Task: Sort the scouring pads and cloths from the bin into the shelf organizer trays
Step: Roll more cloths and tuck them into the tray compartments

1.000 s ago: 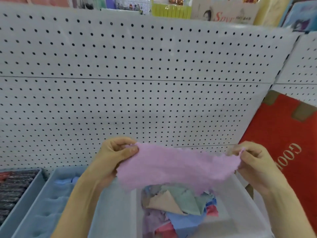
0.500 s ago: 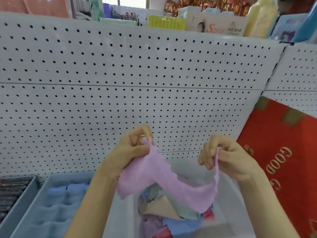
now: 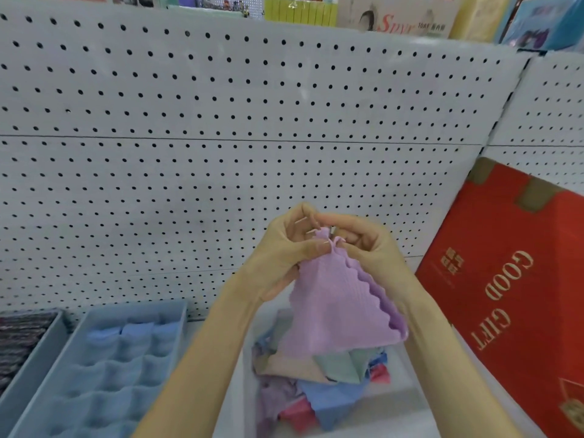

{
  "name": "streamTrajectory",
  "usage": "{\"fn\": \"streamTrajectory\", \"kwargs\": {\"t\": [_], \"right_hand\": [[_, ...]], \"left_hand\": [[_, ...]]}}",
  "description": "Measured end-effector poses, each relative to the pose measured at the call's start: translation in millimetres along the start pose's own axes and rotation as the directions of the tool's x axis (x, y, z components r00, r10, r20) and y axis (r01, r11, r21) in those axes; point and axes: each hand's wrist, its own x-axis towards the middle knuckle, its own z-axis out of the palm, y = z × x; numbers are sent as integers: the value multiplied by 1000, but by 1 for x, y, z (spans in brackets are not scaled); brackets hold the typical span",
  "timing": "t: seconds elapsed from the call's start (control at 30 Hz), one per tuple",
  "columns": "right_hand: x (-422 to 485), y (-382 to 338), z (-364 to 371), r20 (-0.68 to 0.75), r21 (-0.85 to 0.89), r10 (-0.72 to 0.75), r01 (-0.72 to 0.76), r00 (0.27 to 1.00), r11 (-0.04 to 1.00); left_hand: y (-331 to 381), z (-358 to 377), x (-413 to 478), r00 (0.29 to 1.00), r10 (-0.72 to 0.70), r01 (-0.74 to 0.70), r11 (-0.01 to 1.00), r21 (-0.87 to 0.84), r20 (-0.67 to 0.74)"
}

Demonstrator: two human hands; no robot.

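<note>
You hold the lilac scallop-edged fabric cloth [image 3: 335,305] above the translucent white plastic bin [image 3: 420,390], w/ both hands meeting at its top. Your left hand [image 3: 284,251] pinches the cloth's top corner btwn thumb & curled fingers. Your right hand [image 3: 369,248] pinches the same bunched top from the other side. The two hands sit right up against each other; whether they actually touch can't be told.

The cloth hangs doubled below your hands, two layers showing along its wavy right edge. Its lower fold sits just over the bin's contents, and contact there can't be told either.

Inside the bin lies a loose heap of mixed cloths [image 3: 328,393]: beige, mint green, blue, pink & purple.

Just left of the bin is the light-blue plastic organizer tray [image 3: 132,308] w/ a grid of small cells. A few rear cells hold folded blue cloths; the front cells are too blurred to read. Further left of the bin, a grey tray [image 3: 31,368] holds dark speckled scouring pads [image 3: 19,339].

Right of the bin a red cardboard box [image 3: 512,295] w/ gold "GOOD GIFT" lettering stands tilted. Behind the bin rises a white perforated pegboard panel [image 3: 221,153].
</note>
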Motion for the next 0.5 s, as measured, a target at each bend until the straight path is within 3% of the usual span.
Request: {"fn": "streamTrajectory", "kwargs": {"t": [0.3, 0.5], "right_hand": [[0, 7, -4, 82, 57, 64, -68, 995, 996], [-10, 1, 5, 104, 108, 18, -30, 994, 994]], "left_hand": [[-11, -6, 6, 999, 39, -39, 999, 18, 28], [-30, -3, 6, 996, -24, 53, 936, 348, -86]]}}
